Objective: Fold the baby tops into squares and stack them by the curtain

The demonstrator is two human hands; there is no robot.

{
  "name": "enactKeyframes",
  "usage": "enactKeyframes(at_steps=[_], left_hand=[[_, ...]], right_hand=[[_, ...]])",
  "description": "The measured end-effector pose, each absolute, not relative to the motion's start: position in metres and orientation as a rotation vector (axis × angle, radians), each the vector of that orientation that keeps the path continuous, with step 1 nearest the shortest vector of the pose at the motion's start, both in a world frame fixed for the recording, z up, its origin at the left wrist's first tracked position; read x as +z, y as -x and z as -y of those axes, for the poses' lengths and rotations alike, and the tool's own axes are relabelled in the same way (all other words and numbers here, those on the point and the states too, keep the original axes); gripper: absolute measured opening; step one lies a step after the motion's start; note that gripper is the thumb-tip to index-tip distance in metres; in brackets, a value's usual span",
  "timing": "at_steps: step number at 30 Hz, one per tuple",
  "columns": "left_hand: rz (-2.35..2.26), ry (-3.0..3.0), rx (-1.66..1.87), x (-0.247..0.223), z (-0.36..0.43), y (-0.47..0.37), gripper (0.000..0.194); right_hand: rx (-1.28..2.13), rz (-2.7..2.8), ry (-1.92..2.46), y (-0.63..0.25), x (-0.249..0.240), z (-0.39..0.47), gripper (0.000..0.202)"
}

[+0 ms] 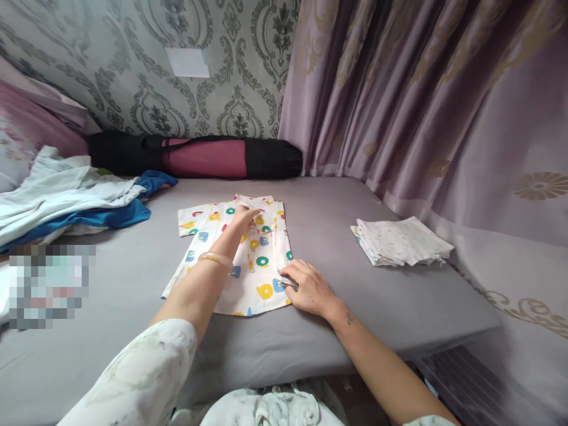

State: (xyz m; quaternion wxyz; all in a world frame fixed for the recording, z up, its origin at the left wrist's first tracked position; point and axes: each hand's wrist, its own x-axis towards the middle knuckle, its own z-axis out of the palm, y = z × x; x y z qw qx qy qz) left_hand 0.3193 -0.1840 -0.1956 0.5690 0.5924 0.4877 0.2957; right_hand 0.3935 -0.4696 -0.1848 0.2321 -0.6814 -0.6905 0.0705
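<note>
A small white short-sleeved shirt point(261, 275) printed with yellow, green, red and blue shapes lies spread on the bed. Its collar points away from me. The left sleeve sticks out to the side, while the right side looks folded inward with its sleeve over the body. My left hand point(246, 216) is closed on the cloth just below the collar, its fingertips partly hidden. At the lower right edge, my right hand point(308, 287) pinches the shirt's side between thumb and fingers. My left forearm covers part of the shirt's left half.
A stack of folded clothes point(403, 239) lies at the right. White and blue garments point(89, 195) are heaped at the left, near a blurred patch point(51, 287). A long black and maroon bag point(204, 158) rests along the wall. Purple curtains point(399, 89) hang beside the grey bed point(332, 219).
</note>
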Motion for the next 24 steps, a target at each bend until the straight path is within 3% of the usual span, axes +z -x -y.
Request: enactKeyframes(at_steps=[5,8,14,17,21,24], left_hand=[[-1.176,-1.631,0.759,-0.204,0.183,-0.323,0.062],[-1.105,-1.909,0.733,-0.202,0.183,-0.325,0.05],[-1.198,-2.296,0.736,-0.188,0.189,-0.315,0.027],[-1.17,-2.431,0.603,-0.181,0.207,-0.301,0.026],[-0.705,-2.592,0.355,-0.175,0.254,-0.28,0.023],[-0.426,-2.64,0.166,-0.174,0.297,-0.266,0.025]], right_hand=[[0.208,1.925,1.819,-0.395,-0.184,0.47,0.02],[0.374,1.91,1.757,-0.398,-0.177,0.472,0.009],[0.66,1.887,1.723,-0.417,-0.154,0.464,0.022],[0.609,1.843,1.818,-0.432,-0.15,0.436,0.024],[0.353,1.808,1.889,-0.443,-0.161,0.367,0.034],[0.355,1.807,2.075,-0.439,-0.173,0.314,0.047]])
